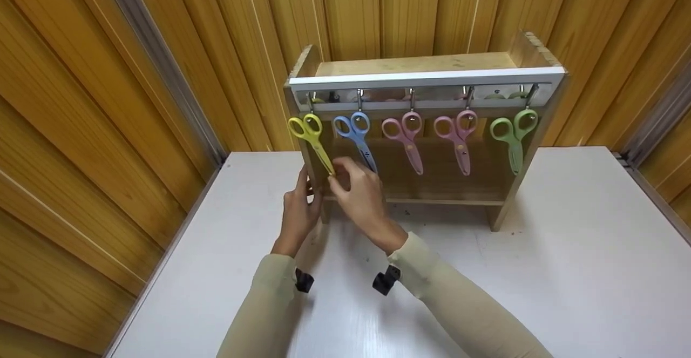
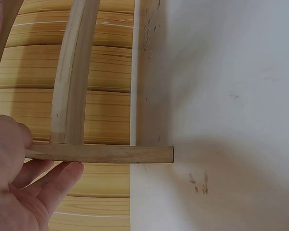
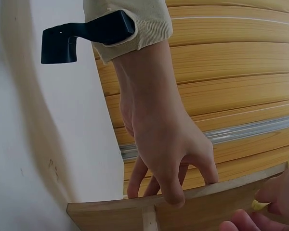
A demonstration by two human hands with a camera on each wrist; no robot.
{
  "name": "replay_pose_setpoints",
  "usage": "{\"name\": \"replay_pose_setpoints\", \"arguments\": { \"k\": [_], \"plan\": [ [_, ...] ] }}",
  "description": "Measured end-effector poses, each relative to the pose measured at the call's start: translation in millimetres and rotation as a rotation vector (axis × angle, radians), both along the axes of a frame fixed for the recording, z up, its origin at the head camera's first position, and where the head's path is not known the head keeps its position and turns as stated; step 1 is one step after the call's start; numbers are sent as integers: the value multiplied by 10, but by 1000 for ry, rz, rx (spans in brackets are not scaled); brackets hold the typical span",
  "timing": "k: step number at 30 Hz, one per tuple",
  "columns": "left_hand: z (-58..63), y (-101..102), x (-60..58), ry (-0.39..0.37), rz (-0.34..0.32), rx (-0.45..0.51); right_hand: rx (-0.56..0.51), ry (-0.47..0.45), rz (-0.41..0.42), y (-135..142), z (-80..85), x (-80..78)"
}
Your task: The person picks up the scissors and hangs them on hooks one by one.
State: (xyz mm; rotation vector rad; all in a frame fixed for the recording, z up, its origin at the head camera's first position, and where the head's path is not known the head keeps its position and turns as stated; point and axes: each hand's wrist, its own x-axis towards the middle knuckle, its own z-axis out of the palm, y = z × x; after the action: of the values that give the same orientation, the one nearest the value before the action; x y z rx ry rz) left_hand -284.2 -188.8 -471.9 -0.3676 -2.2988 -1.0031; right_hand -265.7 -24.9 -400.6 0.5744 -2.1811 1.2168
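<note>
Yellow scissors (image 1: 312, 135) hang by one handle loop from the leftmost hook of a wooden rack (image 1: 415, 198). My right hand (image 1: 360, 190) pinches the tip of these scissors between thumb and fingers. In the right wrist view the yellow tip (image 3: 260, 205) shows at those fingers. With thumb and fingers on either side, my left hand (image 3: 159, 144) grips the edge of the rack's left side panel (image 2: 101, 153). Blue scissors (image 1: 353, 131) hang just right of the yellow pair, their lower end partly behind my right hand.
Two pink scissors (image 1: 405, 136) and green scissors (image 1: 514, 136) hang further right on the rack's hooks. The rack stands on a white table (image 1: 572, 271) before wood-patterned walls (image 1: 410, 12). Black camera mounts (image 1: 386, 280) sit at both wrists.
</note>
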Motion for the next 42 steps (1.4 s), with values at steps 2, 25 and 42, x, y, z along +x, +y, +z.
{"name": "replay_pose_setpoints", "arguments": {
  "k": [2, 25, 42],
  "plan": [
    [5, -2, 6, -5, 0, 1, 14, -7, -5, 12, -15, 16],
    [17, 12, -68, -67, 2, 12, 262, -67, 13, 660, -299, 459],
    [-16, -211, 214, -86, 155, -241, 478, 36, -144, 1568, -581, 592]
  ]
}}
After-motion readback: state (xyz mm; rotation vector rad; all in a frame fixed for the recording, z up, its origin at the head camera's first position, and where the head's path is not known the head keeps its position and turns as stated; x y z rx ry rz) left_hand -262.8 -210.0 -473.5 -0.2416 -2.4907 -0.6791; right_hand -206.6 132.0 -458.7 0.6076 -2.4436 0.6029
